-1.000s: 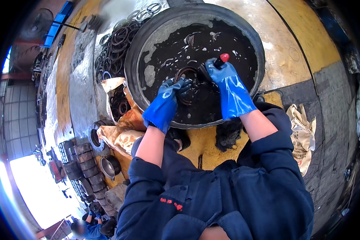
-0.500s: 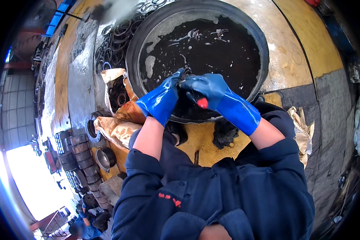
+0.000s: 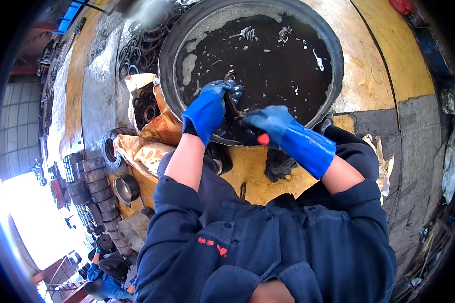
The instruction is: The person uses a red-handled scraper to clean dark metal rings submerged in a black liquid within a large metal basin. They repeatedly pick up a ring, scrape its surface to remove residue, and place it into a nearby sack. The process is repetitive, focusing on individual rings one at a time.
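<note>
My left hand (image 3: 220,96), in a blue rubber glove, is closed around a dark ring (image 3: 231,107) held up over the basin. Only part of the ring's curve shows beside the fingers. My gloved right hand (image 3: 270,123) grips a hand tool with a red handle end (image 3: 263,139); its working end meets the ring's lower part and is too hidden to name. Beneath both hands is a wide round black basin (image 3: 168,76) holding dark liquid, with pale scraps afloat on it.
Left of the basin stands an open paper sack (image 3: 162,129) with dark rings inside. Many more rings (image 3: 146,48) lie behind it. Stacked dark cylinders (image 3: 98,187) and a metal bowl (image 3: 124,191) are farther left. Crumpled paper (image 3: 384,164) lies at right. Another person (image 3: 106,278) is at lower left.
My hands have moved apart: the right went down and right with the tool, while the left stayed near the basin's middle. The ring now shows between them. Floating scraps have shifted.
</note>
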A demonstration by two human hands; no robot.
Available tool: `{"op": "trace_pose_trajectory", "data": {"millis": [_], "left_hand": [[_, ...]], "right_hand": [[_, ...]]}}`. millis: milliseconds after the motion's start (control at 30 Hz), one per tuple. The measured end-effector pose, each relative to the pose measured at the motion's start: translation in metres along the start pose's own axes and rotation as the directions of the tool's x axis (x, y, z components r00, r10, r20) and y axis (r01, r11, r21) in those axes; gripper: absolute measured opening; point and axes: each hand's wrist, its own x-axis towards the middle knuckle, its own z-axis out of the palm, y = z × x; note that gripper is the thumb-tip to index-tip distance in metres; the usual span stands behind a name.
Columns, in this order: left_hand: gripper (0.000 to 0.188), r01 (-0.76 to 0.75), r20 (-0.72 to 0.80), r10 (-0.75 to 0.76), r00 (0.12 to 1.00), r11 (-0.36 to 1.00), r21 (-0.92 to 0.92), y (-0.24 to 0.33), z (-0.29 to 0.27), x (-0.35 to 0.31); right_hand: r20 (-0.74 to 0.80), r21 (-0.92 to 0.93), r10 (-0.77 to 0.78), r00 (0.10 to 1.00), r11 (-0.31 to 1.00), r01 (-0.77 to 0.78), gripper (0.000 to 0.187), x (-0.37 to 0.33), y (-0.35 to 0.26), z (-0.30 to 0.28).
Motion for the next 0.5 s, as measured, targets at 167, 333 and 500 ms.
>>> {"op": "trace_pose_trajectory", "data": {"millis": [167, 333, 500], "left_hand": [[0.022, -0.064, -0.055, 0.071, 0.996, 0.991, 0.117, -0.006, -0.009, 0.008], [0.027, -0.450, 0.051, 0.451, 0.891, 0.864, 0.226, 0.000, -0.027, -0.011], [0.027, -0.339, -0.047, 0.341, 0.939, 0.940, 0.037, 0.014, -0.042, -0.008]], "right_hand": [[-0.128, -0.022, 0.412, 0.902, 0.908, -0.418, 0.030, 0.002, 0.030, 0.010], [-0.024, 0.861, 0.737, 0.676, 0.359, -0.360, 0.028, 0.022, 0.030, -0.022], [-0.043, 0.979, 0.722, 0.691, 0.168, -0.115, 0.037, 0.034, 0.035, 0.007]]}}
